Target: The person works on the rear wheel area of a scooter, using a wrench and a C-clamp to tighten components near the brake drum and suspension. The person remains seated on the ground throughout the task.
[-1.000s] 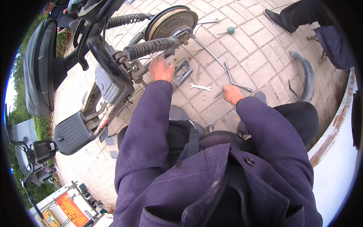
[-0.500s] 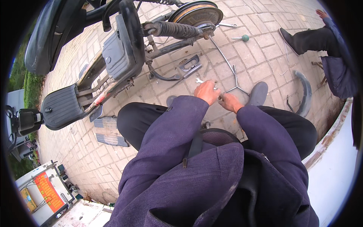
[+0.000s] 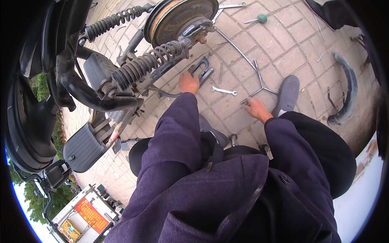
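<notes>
lower left: orange-red sign point(image 3: 91, 215), yellow characters, on white panel point(image 3: 86, 235) | top: label point(image 3: 188, 30) on wheel point(image 3: 172, 27) | right: lettering point(image 3: 290, 103) on shoe point(image 3: 287, 91) | unreadably small

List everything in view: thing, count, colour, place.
Wheel: 1, dark, top centre
Coil springs: 2, grey, left of wheel
Seat: 1, black, far left
Panels: at least 2, grey, left
Looped metal part: 1, grey, below wheel
Open-ended wrench: 1, silver, centre
Ring-ended wrench: 1, silver, beside wheel
Three-way wrench: 1, silver, centre right
Ball-handled tool: 1, green and silver, upper right
Curved strip: 1, dark grey, far right
Sign: 1, orange, lower left
Shoes: 2, grey, centre
Sleeves: 2, purple, lower half
Left grip: 1, bare, beside looped metal part
Right grip: 1, bare, at three-way wrench's end, hold unclear
</notes>
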### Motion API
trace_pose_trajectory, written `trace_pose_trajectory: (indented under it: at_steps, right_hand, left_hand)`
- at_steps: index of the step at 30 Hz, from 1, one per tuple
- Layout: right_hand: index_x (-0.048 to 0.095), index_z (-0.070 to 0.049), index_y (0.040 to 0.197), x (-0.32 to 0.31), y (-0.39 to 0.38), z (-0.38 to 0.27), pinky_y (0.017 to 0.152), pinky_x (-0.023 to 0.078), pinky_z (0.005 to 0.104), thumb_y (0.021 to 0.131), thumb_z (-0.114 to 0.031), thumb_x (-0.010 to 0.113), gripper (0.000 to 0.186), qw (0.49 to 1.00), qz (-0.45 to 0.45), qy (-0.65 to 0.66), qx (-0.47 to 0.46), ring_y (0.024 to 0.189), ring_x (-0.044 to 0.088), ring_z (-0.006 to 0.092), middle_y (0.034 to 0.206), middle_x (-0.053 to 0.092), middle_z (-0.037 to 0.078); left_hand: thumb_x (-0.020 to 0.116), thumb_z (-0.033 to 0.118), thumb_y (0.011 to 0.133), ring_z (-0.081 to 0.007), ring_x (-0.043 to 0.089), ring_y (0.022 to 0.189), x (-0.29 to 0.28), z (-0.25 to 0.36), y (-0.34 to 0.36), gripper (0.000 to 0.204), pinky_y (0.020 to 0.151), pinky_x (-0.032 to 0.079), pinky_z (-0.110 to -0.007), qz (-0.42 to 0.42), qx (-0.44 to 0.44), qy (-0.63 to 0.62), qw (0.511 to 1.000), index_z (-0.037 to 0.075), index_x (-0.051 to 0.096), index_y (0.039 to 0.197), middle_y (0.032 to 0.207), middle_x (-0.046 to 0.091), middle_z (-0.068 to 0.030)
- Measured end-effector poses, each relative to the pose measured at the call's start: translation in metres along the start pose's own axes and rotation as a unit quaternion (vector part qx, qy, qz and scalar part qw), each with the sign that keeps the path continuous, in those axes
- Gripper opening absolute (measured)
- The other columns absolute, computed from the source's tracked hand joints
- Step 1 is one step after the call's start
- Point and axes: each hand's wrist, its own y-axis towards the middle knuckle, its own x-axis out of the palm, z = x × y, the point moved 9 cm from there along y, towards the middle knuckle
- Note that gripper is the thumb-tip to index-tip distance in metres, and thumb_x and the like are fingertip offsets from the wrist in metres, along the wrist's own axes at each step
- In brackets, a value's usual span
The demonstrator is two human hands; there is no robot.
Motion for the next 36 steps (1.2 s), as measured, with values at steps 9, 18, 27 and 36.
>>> trace_pose_trajectory:
  at_steps: [9, 18, 27, 36]
  right_hand:
    - [0.067, -0.005, 0.108, -0.011, 0.038, -0.015, 0.089, 0.051, 0.0516, 0.091, -0.030, 0.062, 0.031, 0.994, -0.005, 0.107, -0.003, 0.105, 0.066, 0.0418, 0.108, 0.071, 0.022]
    - [0.068, -0.005, 0.114, -0.033, 0.068, -0.039, 0.093, 0.051, 0.0493, 0.092, -0.031, 0.062, 0.035, 0.994, -0.016, 0.103, -0.024, 0.109, 0.066, 0.0415, 0.110, 0.071, 0.023]
    - [0.067, 0.004, 0.117, -0.096, 0.086, -0.103, 0.085, 0.053, 0.0456, 0.096, -0.034, 0.064, 0.044, 0.954, 0.143, 0.237, -0.112, 0.099, 0.070, 0.0357, 0.101, 0.072, 0.024]
    - [0.066, -0.005, 0.122, -0.139, 0.043, -0.130, 0.054, 0.040, 0.0210, 0.101, -0.023, 0.067, 0.028, 0.842, -0.097, 0.521, -0.096, 0.068, 0.057, 0.0046, 0.089, 0.073, 0.001]
  left_hand:
    - [0.067, 0.022, 0.088, -0.0415, 0.061, 0.113, 0.019, 0.000, 0.011, 0.033, 0.091, 0.051, -0.052, 0.051, 0.025, 0.057, 0.997, 0.000, 0.064, 0.113, 0.122, 0.062, -0.0209]
    - [0.063, 0.025, 0.095, -0.0422, 0.069, 0.088, 0.001, 0.011, -0.014, 0.021, 0.076, 0.052, -0.052, 0.086, -0.040, 0.024, 0.995, 0.007, 0.068, 0.104, 0.089, 0.071, -0.0202]
    - [0.062, 0.028, 0.098, -0.0413, 0.068, 0.092, -0.056, 0.092, -0.062, 0.022, 0.078, 0.052, -0.047, 0.013, 0.092, -0.092, 0.991, 0.010, 0.069, 0.109, 0.099, 0.073, -0.0181]
    - [0.072, 0.013, 0.093, -0.0263, 0.069, 0.074, -0.119, 0.120, -0.064, 0.018, 0.069, 0.053, -0.036, 0.036, 0.071, -0.408, 0.909, -0.001, 0.070, 0.104, 0.086, 0.073, -0.0155]
